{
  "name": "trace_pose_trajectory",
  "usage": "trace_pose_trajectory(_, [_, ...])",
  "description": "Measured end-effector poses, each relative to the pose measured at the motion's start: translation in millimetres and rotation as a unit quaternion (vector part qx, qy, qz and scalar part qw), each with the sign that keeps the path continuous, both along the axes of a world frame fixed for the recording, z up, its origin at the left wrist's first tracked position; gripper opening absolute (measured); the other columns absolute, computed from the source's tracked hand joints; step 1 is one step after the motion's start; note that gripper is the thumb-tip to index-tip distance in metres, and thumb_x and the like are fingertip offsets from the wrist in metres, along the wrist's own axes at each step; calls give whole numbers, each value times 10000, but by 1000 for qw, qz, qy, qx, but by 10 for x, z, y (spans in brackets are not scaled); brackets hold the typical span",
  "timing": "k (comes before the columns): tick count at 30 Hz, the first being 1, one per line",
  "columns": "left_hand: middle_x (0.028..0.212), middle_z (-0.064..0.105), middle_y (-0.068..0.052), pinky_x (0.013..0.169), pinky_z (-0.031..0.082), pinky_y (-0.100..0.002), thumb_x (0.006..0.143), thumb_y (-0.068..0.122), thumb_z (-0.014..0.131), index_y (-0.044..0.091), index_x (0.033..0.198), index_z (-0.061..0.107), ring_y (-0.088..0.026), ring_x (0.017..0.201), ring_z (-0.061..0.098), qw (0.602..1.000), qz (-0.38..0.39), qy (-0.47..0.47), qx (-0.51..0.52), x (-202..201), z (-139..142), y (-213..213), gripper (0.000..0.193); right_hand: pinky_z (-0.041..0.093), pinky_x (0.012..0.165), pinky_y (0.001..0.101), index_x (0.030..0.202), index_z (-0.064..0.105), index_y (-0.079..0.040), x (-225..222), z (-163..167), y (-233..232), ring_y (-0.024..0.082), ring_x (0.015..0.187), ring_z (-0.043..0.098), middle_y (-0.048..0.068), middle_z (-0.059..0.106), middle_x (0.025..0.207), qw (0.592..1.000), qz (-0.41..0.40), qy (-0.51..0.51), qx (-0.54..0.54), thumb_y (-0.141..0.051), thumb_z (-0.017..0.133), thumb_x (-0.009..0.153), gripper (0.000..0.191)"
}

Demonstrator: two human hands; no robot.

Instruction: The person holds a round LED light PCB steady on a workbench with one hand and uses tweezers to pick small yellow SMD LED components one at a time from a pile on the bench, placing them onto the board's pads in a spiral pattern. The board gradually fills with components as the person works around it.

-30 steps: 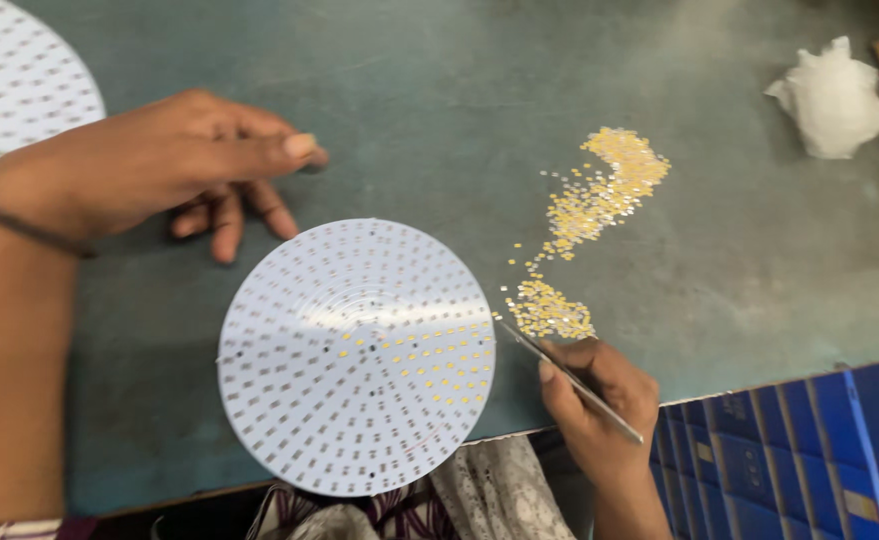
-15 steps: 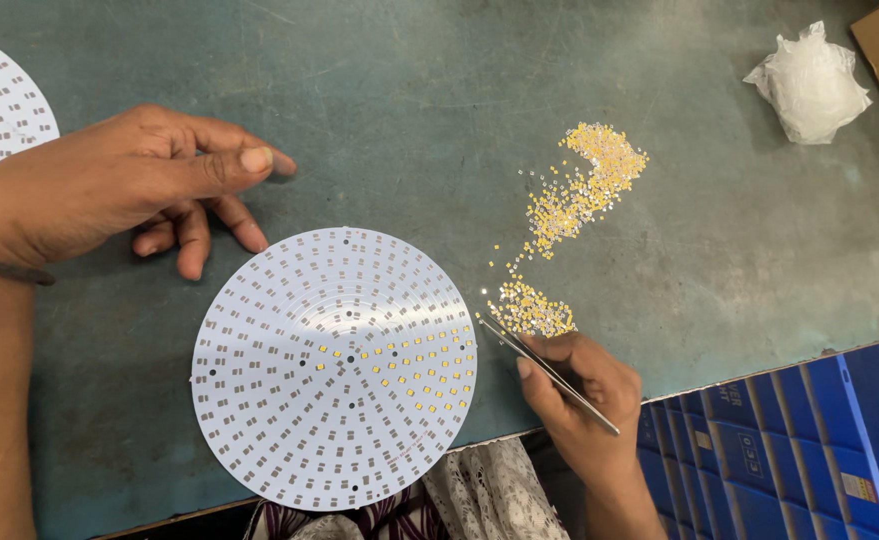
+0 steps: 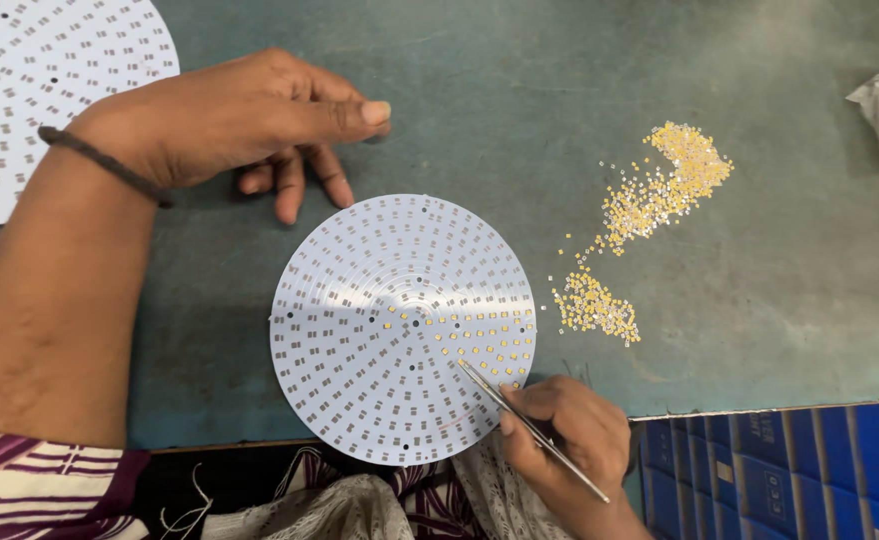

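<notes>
1. Two hands work at a green table [image 3: 519, 90]; the right hand [image 3: 569, 435] pinches thin metal tweezers [image 3: 529, 428], tips over the round white board [image 3: 404, 328]. Whether the tips hold a chip, I cannot tell.
2. Left hand [image 3: 239, 125] rests on the table just above the board, fingers loose, holding nothing.
3. Only a small wedge of the board carries yellow chips [image 3: 479, 340]; most pads sit bare.
4. Loose yellow chips [image 3: 649, 210] lie in heaps to the right; another white board [image 3: 49, 90] waits at top left.
</notes>
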State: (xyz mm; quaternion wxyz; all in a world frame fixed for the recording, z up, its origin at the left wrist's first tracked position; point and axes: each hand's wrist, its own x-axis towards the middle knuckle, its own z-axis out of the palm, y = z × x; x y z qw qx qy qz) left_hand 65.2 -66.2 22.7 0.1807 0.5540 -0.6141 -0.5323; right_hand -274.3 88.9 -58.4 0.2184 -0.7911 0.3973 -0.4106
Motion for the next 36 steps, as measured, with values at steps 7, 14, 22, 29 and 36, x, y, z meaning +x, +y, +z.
trace_pose_trajectory(7, [839, 781, -178, 322, 379, -238, 849, 578, 593, 23, 1096, 710, -147, 401, 641, 1000, 9, -15, -8, -32, 45, 22, 619, 520, 565, 281, 818, 645, 5, 83, 48, -25, 188, 636, 699, 98, 713, 763, 999, 13, 19, -27, -84, 803, 803, 182])
trace_pose_trajectory(14, [844, 788, -193, 315, 380, -248, 884, 598, 598, 49, 1288, 659, -164, 388, 642, 1000, 3, -15, 2, 8, -34, -22, 685, 516, 573, 254, 866, 677, 10, -38, 31, -3, 150, 636, 684, 92, 711, 773, 1000, 5, -2, 21, -100, 796, 802, 174])
trace_pose_trajectory(22, [921, 788, -215, 345, 401, -265, 897, 588, 574, 72, 1360, 654, -172, 408, 642, 999, 17, -34, 26, 66, -97, -20, 698, 376, 507, 215, 974, 737, 16, -350, -38, -263, 19, 579, 505, 4, 627, 662, 960, -223, -67, 156, -110, 757, 877, 161])
trace_pose_trajectory(29, [892, 783, -251, 355, 398, -274, 914, 570, 582, 52, 1351, 678, -185, 417, 651, 998, 39, -46, 37, 77, -103, 2, 684, 386, 483, 217, 928, 732, 3, -305, -4, -267, 24, 530, 505, -17, 644, 652, 971, -218, 18, 99, -116, 795, 832, 165])
trace_pose_trajectory(36, [915, 787, -210, 358, 407, -248, 887, 603, 590, 77, 1342, 677, -148, 414, 633, 999, 20, -20, 20, 87, -93, 16, 701, 398, 514, 214, 944, 734, 6, -272, -11, -252, 28, 567, 510, 3, 632, 679, 975, -205, 15, 78, -109, 779, 868, 145])
